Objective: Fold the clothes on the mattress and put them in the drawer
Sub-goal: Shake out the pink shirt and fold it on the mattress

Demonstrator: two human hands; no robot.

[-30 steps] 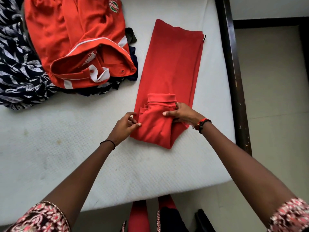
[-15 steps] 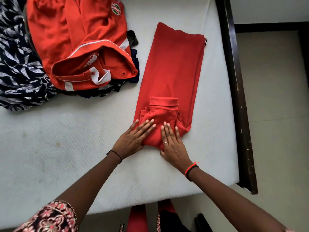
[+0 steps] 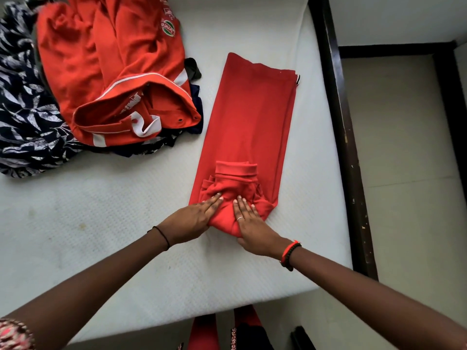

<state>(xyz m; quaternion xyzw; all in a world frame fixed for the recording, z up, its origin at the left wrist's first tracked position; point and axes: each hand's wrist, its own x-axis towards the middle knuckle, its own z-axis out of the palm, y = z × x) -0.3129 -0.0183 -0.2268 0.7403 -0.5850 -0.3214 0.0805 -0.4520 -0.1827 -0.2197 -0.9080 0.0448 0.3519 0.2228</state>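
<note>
Only 1 wide-angle view is given, taken from head height and faced forward and steeply down, near the mattress [image 3: 106,223] edge.

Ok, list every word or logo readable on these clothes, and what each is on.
"Limca", it seems: oval badge on the orange-red jersey.
White lettering above the badge: too blurred to read.
White lettering in the jersey's fold: partly hidden, unreadable.
Plain red garment: no text.
</note>
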